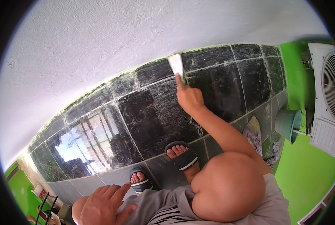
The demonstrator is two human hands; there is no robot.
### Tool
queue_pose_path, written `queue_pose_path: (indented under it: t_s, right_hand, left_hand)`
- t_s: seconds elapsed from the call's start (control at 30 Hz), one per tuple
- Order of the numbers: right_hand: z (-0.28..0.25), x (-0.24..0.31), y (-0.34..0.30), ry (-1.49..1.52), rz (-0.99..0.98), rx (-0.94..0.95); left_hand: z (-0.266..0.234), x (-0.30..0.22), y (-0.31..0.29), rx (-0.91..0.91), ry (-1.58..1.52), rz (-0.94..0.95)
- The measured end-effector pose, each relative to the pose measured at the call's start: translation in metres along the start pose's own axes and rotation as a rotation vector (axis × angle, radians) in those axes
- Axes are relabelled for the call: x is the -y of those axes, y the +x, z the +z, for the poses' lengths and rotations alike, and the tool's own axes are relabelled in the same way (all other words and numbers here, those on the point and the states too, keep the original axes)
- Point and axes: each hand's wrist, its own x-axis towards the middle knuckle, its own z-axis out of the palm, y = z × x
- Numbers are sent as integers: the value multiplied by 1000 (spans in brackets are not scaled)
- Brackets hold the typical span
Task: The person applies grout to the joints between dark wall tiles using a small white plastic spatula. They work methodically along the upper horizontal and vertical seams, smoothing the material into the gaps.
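My right hand (190, 98) is closed round the handle of a scraper (176, 63), with the index finger stretched along its pale, wide blade. The blade's edge lies at the top border of the black wall tiles (158, 116), where they meet the white textured wall (100, 41). The handle is mostly hidden by my fingers. Whitish dust and smears mark the tiles, most heavily along that upper border. My left hand (103, 204) rests on my left knee with its fingers loosely stretched out, holding nothing.
Grey floor tiles (86, 184) run below the black ones, with my sandalled feet on them. To the right are a crumpled cloth (253, 133), a green bucket (285, 125) and a white fan unit (321, 97). A black rack (47, 208) stands at the lower left.
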Motion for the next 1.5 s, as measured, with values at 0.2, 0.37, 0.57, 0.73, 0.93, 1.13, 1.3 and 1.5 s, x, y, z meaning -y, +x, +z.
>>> queue_pose_path:
  t_s: [0.2,0.37,0.57,0.73,0.93,1.13,1.3,1.5]
  right_hand:
    - [-8,-66,3,-65,246,-5]
    - [1,-2,-13,6,-2,35]
    - [-9,-53,-11,-24,158,1]
    - [-21,-36,-12,30,199,120]
    - [-17,-13,-23,34,87,132]
    - [-5,-111,6,9,333,-185]
    - [-15,-40,-1,13,84,89]
    - [-23,-166,0,-96,454,9]
  left_hand:
    - [1,0,1,-83,56,-108]
    - [-1,-4,8,10,8,-7]
    - [7,1,8,-127,126,-104]
    - [8,-2,8,-11,103,-79]
    - [-1,-6,8,-76,75,-96]
    - [-2,-11,4,11,34,-78]
    - [-5,-11,4,-47,64,-74]
    - [-1,-5,4,-36,62,-87]
